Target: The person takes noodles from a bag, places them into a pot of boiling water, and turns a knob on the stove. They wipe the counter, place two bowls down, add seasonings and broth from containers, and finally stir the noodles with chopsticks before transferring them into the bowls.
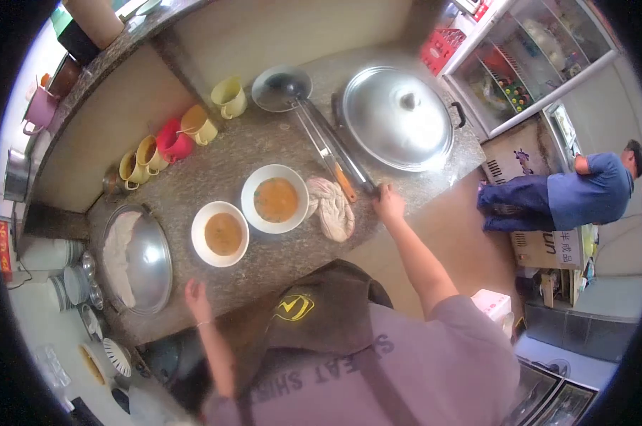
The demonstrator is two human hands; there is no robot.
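Note:
My right hand (390,202) is closed at the dark end of a long-handled ladle (335,145), whose head rests in a shallow metal bowl (264,91). Alongside it lies a second metal utensil with a wooden handle (345,183). A crumpled cloth (331,211) sits just left of that hand. Over the counter's front edge, my left hand (199,299) holds nothing, its fingers apart. Beyond it stand a smaller white bowl (201,250) and a larger white bowl (250,213), both containing brownish liquid.
A big lidded pot (385,121) takes up the counter's right part. At left is a metal basin (161,273) with white material inside. Several yellow mugs (228,96) and a red mug (170,140) line the back wall. A person (583,190) stands right, near a glass-door fridge (530,60).

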